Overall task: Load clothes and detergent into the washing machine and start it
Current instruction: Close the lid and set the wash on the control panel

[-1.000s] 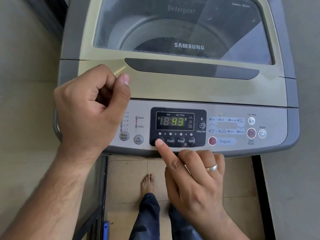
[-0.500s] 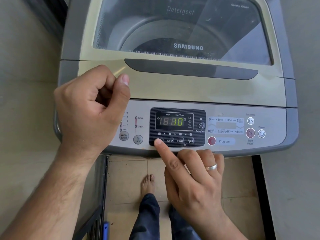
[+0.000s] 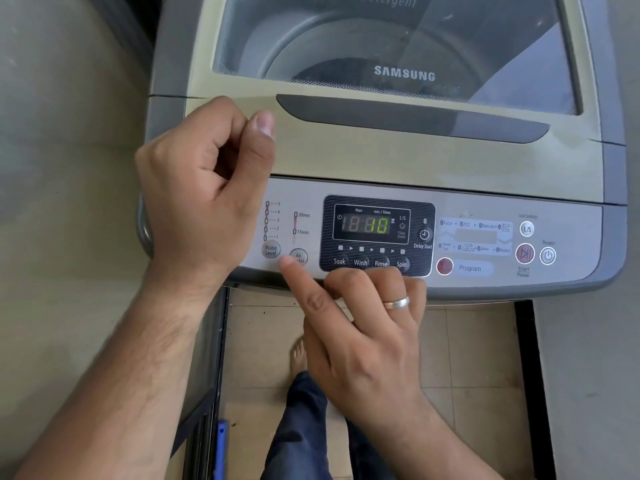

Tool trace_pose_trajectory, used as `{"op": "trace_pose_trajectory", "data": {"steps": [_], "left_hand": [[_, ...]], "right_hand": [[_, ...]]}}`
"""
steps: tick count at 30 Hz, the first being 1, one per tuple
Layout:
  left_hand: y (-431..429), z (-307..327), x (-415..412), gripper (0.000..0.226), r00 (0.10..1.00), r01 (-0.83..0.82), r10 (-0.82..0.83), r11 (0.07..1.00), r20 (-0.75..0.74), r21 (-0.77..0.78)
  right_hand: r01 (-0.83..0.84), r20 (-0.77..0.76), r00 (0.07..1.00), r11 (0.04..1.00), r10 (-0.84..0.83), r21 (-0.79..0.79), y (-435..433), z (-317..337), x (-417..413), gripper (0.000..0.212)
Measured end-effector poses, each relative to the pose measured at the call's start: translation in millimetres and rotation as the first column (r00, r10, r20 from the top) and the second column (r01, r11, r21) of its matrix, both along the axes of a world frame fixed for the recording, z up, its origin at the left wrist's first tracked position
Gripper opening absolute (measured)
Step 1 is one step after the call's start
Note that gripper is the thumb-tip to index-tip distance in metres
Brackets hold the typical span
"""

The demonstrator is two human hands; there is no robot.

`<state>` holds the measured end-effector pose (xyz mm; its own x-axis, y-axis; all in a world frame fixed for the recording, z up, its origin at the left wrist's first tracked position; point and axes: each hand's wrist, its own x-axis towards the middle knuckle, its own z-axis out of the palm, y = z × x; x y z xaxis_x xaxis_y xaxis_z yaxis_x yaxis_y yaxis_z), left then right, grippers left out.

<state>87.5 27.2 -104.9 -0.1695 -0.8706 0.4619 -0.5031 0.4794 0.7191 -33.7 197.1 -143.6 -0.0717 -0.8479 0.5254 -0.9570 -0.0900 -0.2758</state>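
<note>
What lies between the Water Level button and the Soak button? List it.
Head view: the Air Turbo button lies between the Water Level button and the Soak button; the index fingertip of the right hand overlaps its lower-left edge.

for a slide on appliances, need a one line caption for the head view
Right hand points at the Air Turbo button of a closed washing machine; display reads 10; left hand curled.
</note>
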Motion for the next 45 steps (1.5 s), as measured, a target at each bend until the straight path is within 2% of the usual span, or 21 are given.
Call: {"op": "trace_pose_trajectory", "data": {"steps": [5,12,25,45], "left_hand": [[1,1,1,0.056,1.000,-0.018,0.018,1.000,-0.018,-0.002],[1,3,1,0.053,0.997,0.014,-0.012,1.000,-0.080,0.026],[1,4,0,0.057,1.000,-0.005,0.005,1.000,-0.027,-0.002],[0,4,0,0.061,1.000,-0.005,0.005,1.000,0.021,-0.013]], "right_hand": [[0.005,0.005,1.000,1.000,-0.005,-0.001,-2,-1,5,0.043],[0.002,-0.073,0.997,0.998,0.002,0.055,-10,2,9,0.051],[0.028,-0.114,0.993,1.000,-0.028,-0.007,-16,-4,11,0.050],[0.002,-0.097,0.995,0.999,0.002,0.043,-14,-2,8,0.050]]}}
